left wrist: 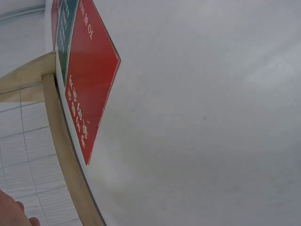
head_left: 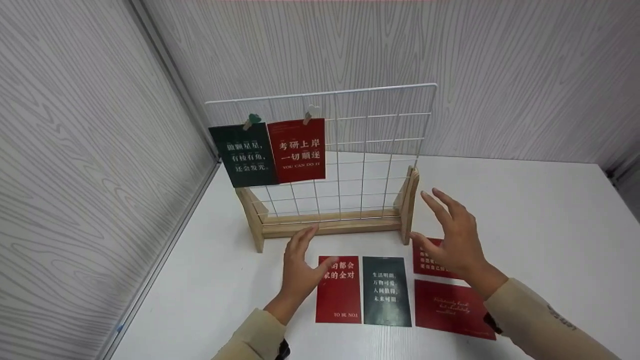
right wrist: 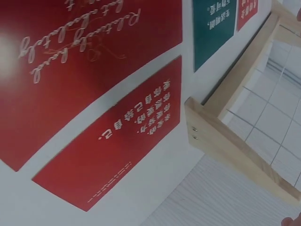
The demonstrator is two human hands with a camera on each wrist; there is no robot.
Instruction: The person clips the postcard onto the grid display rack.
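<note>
A white wire grid (head_left: 350, 150) stands in a wooden base (head_left: 340, 227). Two cards hang at its upper left: a dark green card (head_left: 247, 155) under a green clip (head_left: 254, 119) and a red card (head_left: 299, 150) under a white clip (head_left: 312, 111). My left hand (head_left: 302, 267) hovers with fingers spread, its thumb over the top of a red card (head_left: 337, 295) on the table. To the right, my right hand (head_left: 457, 240) is held with fingers apart beside the base's right foot, partly covering another red card (head_left: 425, 267). Neither hand holds anything.
Between the hands a green card (head_left: 386, 292) lies flat, with a red card in white script (head_left: 450, 307) to its right. The white table (head_left: 525, 215) meets wood-grain panels (head_left: 500, 75) behind and at the left.
</note>
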